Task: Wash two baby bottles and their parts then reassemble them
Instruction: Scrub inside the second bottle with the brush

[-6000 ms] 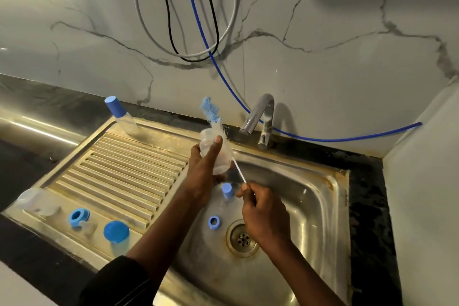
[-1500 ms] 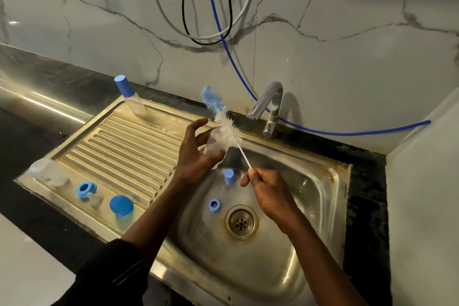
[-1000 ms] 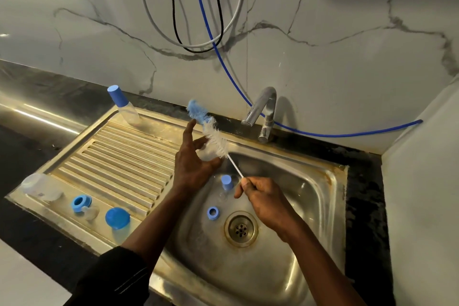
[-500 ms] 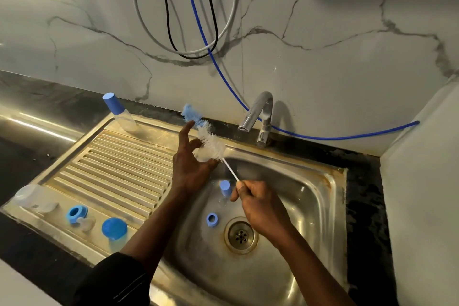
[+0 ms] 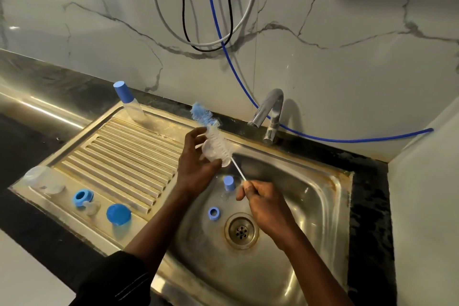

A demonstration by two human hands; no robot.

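My left hand (image 5: 196, 164) holds a clear baby bottle (image 5: 210, 153) over the left edge of the sink basin (image 5: 310, 196). My right hand (image 5: 267, 206) pinches the thin white handle of a bottle brush (image 5: 216, 136), whose white and blue bristles lie across the bottle's outside. In the basin lie a blue ring (image 5: 214, 213) and a blue-capped part (image 5: 229, 182). On the drainboard (image 5: 124, 154) sit a blue ring with a clear teat (image 5: 83, 199), a blue cap (image 5: 118, 214) and a clear bottle on its side (image 5: 41, 177).
A blue-capped soap bottle (image 5: 129, 102) stands at the drainboard's back edge. The chrome tap (image 5: 269, 112) is behind the basin, no water visibly running. A drain (image 5: 241, 230) sits mid-basin. Cables and a blue hose (image 5: 236, 74) hang on the marble wall. A white wall stands at right.
The brush has come out of the bottle and now rubs along its outside, sliding back and forth. My left hand's fingers have closed more around the bottle.
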